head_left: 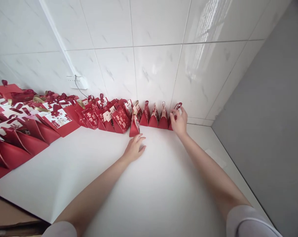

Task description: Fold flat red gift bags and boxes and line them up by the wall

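Note:
Small red triangular gift boxes with ribbon loops stand in a row along the wall. My right hand (pixel 179 121) has its fingers closed around the upper part of the gift box at the right end (pixel 170 124), covering much of it. My left hand (pixel 135 148) rests low over the table in front of another gift box (pixel 134 127), which stands forward of the row. Its fingers are slightly bent and apart, with nothing in them. Between the hands stand several more gift boxes, among them one with a thin loop on top (pixel 163 121).
Many larger red gift bags (pixel 37 131) with white printed cards crowd the left side of the white table (pixel 149 191). A white power strip (pixel 77 82) with a grey cable is on the tiled wall (pixel 159 72). A grey panel (pixel 267 118) borders the table on the right.

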### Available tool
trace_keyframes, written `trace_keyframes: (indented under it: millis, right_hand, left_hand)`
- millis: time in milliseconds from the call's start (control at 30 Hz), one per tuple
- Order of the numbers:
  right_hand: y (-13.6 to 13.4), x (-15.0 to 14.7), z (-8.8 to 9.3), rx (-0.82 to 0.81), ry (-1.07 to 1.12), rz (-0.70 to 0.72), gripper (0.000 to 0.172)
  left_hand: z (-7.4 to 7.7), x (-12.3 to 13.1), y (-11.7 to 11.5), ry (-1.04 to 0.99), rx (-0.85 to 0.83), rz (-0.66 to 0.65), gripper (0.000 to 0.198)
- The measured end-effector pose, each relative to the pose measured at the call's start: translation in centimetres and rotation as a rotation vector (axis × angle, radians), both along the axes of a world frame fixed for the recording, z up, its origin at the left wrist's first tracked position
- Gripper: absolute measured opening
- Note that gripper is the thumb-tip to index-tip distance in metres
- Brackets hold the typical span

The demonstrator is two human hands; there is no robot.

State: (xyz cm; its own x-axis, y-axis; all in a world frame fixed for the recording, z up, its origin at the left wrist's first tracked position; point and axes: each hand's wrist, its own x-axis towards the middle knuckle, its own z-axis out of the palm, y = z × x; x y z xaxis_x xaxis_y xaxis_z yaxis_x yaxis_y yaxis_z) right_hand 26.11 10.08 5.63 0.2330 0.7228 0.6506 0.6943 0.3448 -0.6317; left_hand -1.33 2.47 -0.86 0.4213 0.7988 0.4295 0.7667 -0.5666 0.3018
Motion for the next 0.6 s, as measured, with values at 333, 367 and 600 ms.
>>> trace_keyframes:
  millis: [333,367,600]
  right_hand:
    - [-0.2,5.8,3.5,-0.398,-0.099,-0.253,0.038]
    - [-0.8,6.3,4.2,-0.439,-0.14,-0.228,0.038]
    - [-5.8,5.0,8.1,-0.55,-0.224,0.405,0.015]
  left_hand:
    - [0.0,-0.3,0.6,-0.055,-0.058,0.006,0.03]
    - [0.0,-0.3,0.7,-0.073,-0.067,0.007,0.028]
    - [0.0,0.3,0.5,-0.326,-0.264,-0.162,0.056]
